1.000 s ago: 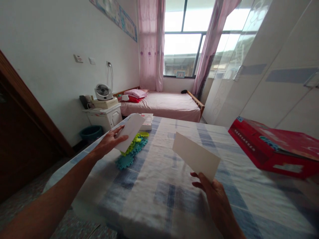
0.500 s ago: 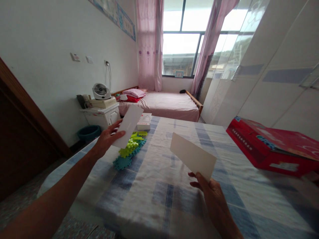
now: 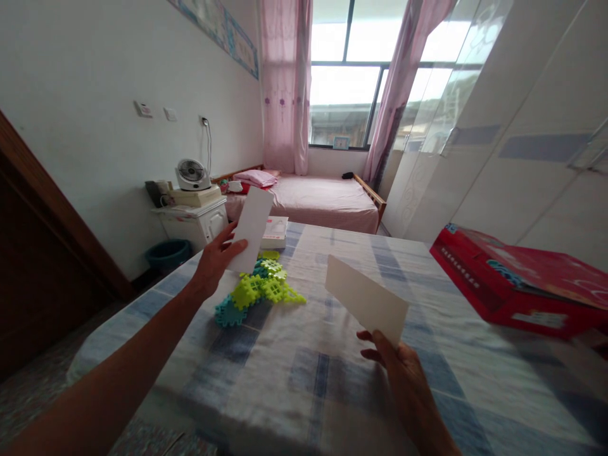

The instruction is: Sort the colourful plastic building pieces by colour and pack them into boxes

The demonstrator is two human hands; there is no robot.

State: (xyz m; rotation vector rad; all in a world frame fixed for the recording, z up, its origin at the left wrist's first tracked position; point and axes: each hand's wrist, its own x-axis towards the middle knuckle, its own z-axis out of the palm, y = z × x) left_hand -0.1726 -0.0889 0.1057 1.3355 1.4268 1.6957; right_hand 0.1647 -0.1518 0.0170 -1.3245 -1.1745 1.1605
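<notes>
My left hand grips a white card by its lower edge, held upright above a pile of toothed plastic tiles, light green ones over teal ones, on the checked tablecloth. My right hand pinches the near corner of a second white card, raised over the middle of the table and slanting away to the left.
A red box lies at the table's right edge. A small white box sits at the far left edge. Beyond are a pink bed, a white cabinet with a fan, and white wardrobe doors on the right.
My left hand has lifted its card higher and more upright. The green tiles have spread out to the right on the cloth. My right hand has barely moved.
</notes>
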